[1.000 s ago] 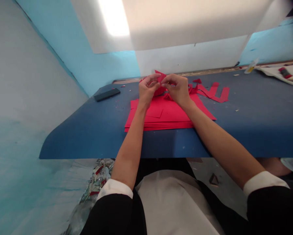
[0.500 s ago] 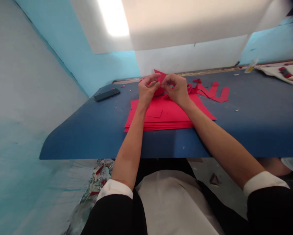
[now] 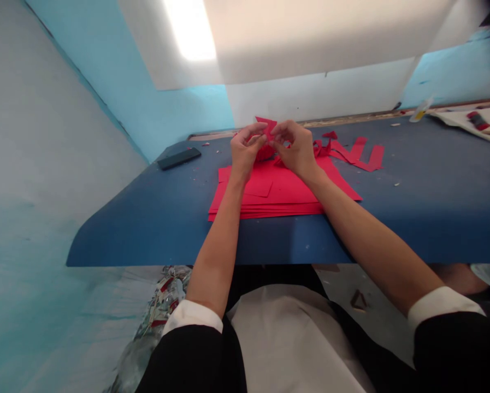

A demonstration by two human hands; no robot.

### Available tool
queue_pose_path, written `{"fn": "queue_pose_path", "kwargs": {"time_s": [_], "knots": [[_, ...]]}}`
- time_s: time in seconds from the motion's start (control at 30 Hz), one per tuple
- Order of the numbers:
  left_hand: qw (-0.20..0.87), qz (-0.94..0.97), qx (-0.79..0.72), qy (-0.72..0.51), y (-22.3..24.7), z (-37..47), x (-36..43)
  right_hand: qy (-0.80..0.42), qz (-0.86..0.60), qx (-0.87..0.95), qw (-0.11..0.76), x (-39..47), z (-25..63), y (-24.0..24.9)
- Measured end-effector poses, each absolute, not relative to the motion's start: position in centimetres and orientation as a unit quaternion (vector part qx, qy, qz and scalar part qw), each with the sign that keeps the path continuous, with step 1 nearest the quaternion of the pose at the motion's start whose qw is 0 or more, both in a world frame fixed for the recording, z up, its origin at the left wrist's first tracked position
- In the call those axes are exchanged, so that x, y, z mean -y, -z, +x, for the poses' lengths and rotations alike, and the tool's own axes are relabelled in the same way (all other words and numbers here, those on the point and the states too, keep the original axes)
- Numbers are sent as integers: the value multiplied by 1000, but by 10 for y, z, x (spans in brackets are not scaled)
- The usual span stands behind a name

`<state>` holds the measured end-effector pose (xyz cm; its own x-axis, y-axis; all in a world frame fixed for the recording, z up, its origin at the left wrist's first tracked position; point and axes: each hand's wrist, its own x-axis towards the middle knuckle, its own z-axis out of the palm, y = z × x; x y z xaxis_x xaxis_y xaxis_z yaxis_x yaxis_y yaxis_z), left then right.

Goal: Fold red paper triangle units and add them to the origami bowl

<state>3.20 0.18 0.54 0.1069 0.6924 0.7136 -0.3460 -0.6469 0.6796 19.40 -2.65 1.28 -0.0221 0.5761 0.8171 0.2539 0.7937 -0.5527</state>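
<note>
A small piece of red paper (image 3: 269, 124) is held up between my two hands, above the back of a stack of red sheets (image 3: 289, 188). My left hand (image 3: 247, 148) pinches its left side between thumb and fingers. On the right side, the fingertips of my right hand (image 3: 294, 146) close on the same piece. The exact fold where the fingertips meet is too small to make out. Curled red scraps (image 3: 320, 148) lie just beyond my right hand, and a small loose red piece (image 3: 261, 189) rests on the stack.
On the blue table (image 3: 134, 218) a dark phone-like slab (image 3: 179, 158) lies to the left. Red strips (image 3: 365, 154) are right of the stack. A small clear bottle (image 3: 420, 111) and a white sheet (image 3: 458, 121) sit at the back right. Litter (image 3: 169, 297) covers the floor at left.
The upper part of the red paper has tilted a little between my fingertips. Both hands keep nearly the same place and grip.
</note>
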Motion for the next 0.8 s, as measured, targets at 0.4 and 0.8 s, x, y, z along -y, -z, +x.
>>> {"fn": "queue_pose_path", "kwargs": {"time_s": [0.4,0.8], "knots": [[365,650,-139,-652,-4,31,-5,-96,-286,696,651,26,193,-13],[365,649,-171,-645,-11,32,8,-81,-292,713,632,27,195,-15]]}}
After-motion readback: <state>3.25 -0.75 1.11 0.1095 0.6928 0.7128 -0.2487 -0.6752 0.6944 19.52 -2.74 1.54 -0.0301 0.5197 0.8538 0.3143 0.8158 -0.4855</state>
